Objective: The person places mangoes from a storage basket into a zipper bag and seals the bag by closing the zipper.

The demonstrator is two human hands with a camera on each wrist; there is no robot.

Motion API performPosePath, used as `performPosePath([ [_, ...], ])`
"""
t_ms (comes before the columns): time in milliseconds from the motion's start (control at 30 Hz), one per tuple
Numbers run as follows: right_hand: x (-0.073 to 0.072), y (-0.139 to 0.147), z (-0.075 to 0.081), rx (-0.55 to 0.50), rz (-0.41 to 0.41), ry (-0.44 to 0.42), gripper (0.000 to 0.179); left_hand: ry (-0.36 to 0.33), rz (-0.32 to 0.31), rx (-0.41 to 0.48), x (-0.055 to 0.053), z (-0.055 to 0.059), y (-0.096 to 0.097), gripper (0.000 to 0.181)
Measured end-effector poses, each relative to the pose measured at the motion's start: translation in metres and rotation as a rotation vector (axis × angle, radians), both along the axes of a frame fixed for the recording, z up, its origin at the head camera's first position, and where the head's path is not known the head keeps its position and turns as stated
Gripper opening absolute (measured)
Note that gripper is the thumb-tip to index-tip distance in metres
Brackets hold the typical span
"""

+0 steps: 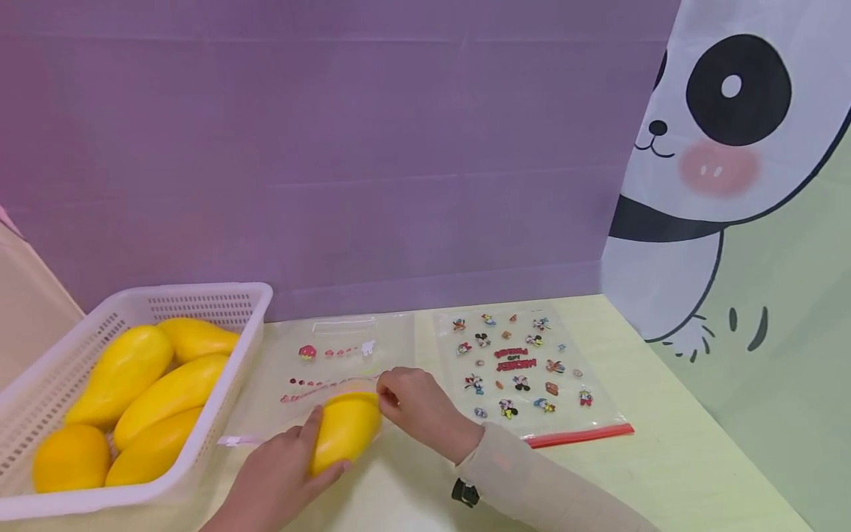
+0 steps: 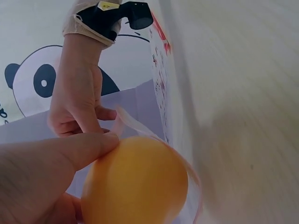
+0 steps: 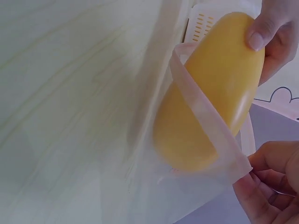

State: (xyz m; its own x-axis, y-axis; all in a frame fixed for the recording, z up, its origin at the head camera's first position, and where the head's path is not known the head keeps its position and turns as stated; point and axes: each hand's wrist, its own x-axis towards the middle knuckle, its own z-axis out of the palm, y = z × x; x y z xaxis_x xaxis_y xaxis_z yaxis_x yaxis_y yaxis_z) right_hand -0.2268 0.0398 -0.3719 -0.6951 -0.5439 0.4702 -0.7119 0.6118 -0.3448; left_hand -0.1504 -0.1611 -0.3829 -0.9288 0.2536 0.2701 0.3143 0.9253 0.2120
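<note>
1. Grips in the left hand (image 1: 275,473) one smooth, yellow, elongated mango (image 1: 347,436), thumb and fingers pressed to opposite sides.
2. Pinches between thumb and fingers of the right hand (image 1: 425,408) the mouth edge of one clear plastic bag with small pink and red prints (image 1: 332,368).
3. Has the mango's far end inside that bag, behind the pale mouth band, and its near end outside.
4. Counts two bags in all, including one clear plastic bag with many small cartoon figures and a red closure strip (image 1: 518,380), lying flat at right.
5. Counts six mangoes: one in hand, five yellow mangoes (image 1: 169,395) in one white slotted plastic basket (image 1: 199,303) at far left.
6. Wears one black device (image 1: 465,493) at the right wrist.
7. Meets one purple backdrop (image 1: 432,162) along the far edge of the pale wood-grained bench (image 1: 665,428), one panda-printed wall (image 1: 738,170) along the right edge.
8. Offers a narrow strip of bench between bags, a wider one right of the cartoon bag; cannot tell whether basket and pink-printed bag touch.
</note>
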Motion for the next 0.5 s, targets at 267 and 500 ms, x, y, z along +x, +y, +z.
performPosePath([
  [267, 0.0, 0.0, 0.0, -0.006, -0.004, 0.009, 0.015, 0.002, 0.011, -0.007, -0.009, -0.002, 0.005, 0.077],
  [500, -0.001, 0.001, 0.0, -0.018, -0.002, -0.001, 0.013, 0.039, 0.014, -0.02, -0.015, -0.004, 0.01, 0.072],
])
